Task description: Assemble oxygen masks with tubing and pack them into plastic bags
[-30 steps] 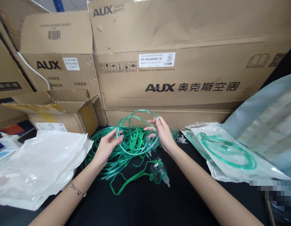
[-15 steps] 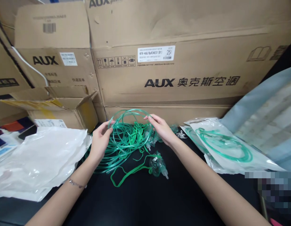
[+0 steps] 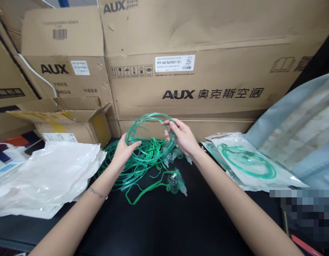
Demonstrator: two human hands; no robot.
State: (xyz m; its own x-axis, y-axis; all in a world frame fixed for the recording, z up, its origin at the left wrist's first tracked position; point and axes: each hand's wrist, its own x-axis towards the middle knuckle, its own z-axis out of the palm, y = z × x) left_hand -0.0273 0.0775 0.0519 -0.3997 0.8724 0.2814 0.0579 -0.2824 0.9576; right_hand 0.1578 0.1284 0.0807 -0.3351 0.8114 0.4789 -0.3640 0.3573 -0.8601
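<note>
Between my two hands a coil of green plastic tubing (image 3: 154,116) is held up in a loop. My left hand (image 3: 124,149) closes on its left side, thumb laid across the loop. On the right side, my right hand (image 3: 180,135) pinches the tubing between thumb and fingers. Behind and below the loop lies a pile of more green tubing (image 3: 124,177), tangled with bright green elastic straps (image 3: 155,147). In front of the pile sits a clear green oxygen mask (image 3: 175,182) with its strap (image 3: 139,200) stretched leftward. Other masks (image 3: 177,153) lie partly hidden behind my right hand.
White plastic pouches (image 3: 52,170) are stacked at the left. At the right lie clear-fronted packs (image 3: 247,161) with green tubing inside. Large cardboard boxes (image 3: 212,74) stand along the back, and a smaller opened box (image 3: 74,124) is at the back left. The table (image 3: 164,227) is black.
The tubing coil has been raised higher off the pile and its strands sit closer together. My left hand has moved right and up; my right hand's fingers have closed further round the coil.
</note>
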